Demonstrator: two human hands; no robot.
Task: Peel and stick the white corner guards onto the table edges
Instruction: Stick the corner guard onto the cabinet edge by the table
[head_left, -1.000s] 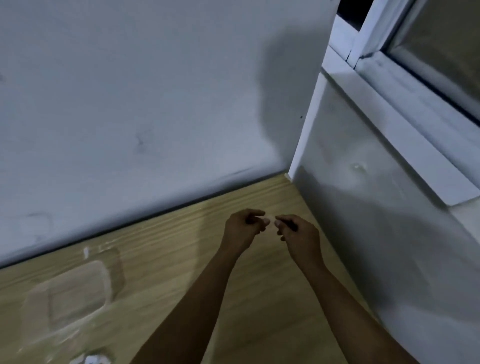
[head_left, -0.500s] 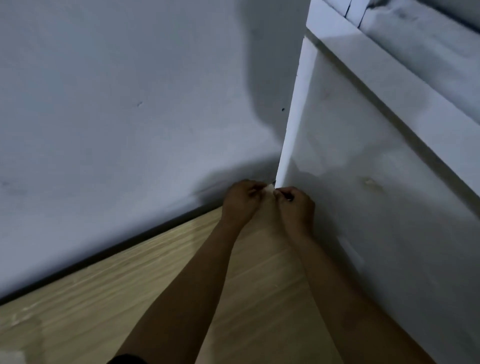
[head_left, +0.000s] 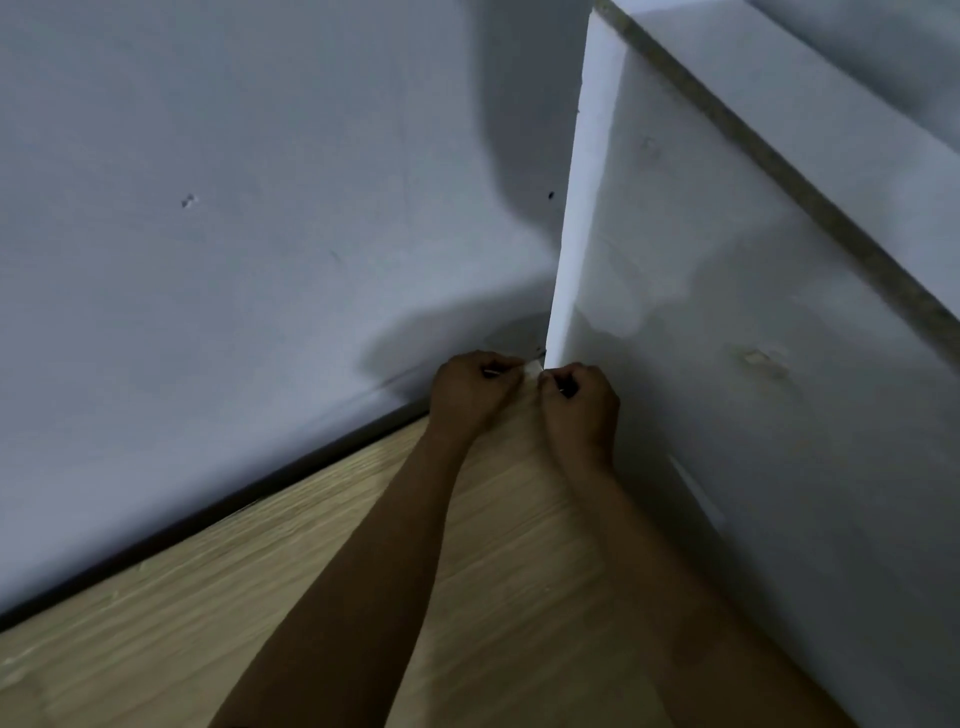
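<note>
A small white corner guard (head_left: 533, 370) shows as a pale sliver between my two hands at the far corner of the light wooden table (head_left: 498, 587). My left hand (head_left: 475, 395) pinches its left side with curled fingers. My right hand (head_left: 582, 402) pinches its right side, close to the base of the white wall edge. Most of the guard is hidden by my fingers, and whether it touches the table corner cannot be told.
A grey wall (head_left: 234, 234) runs along the table's far edge with a dark gap at its foot. A white wall block (head_left: 727, 338) rises on the right, its vertical edge (head_left: 569, 208) meeting the table corner.
Both hands moved forward from mid-table into the far corner and came closer together, with the white guard showing between them. The clear packaging at the left has gone out of view.
</note>
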